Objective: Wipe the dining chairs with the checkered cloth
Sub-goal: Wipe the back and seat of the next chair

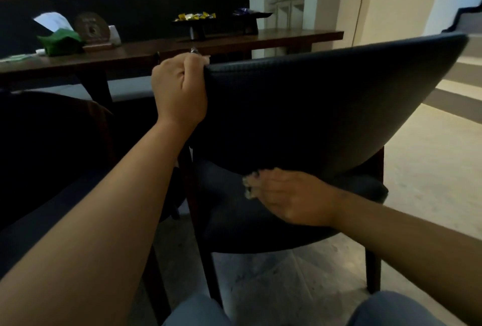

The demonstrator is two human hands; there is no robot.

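A dark upholstered dining chair (313, 106) with dark wooden legs fills the middle, seen from behind and tilted. My left hand (180, 90) grips the left top edge of its backrest. My right hand (289, 195) lies low against the rear of the chair, below the backrest's bottom edge. The checkered cloth (250, 187) is mostly hidden under that hand; only a small pale patch shows at the fingertips. A second dark chair (52, 148) stands at the left, touching my left forearm.
A dark wooden table (234, 41) stretches behind the chairs, carrying a green tissue box (61, 41), a round brown ornament (91, 28) and a black stand with wrapped sweets (195, 19). Pale tiled floor (430, 169) lies to the right. My knees show at the bottom edge.
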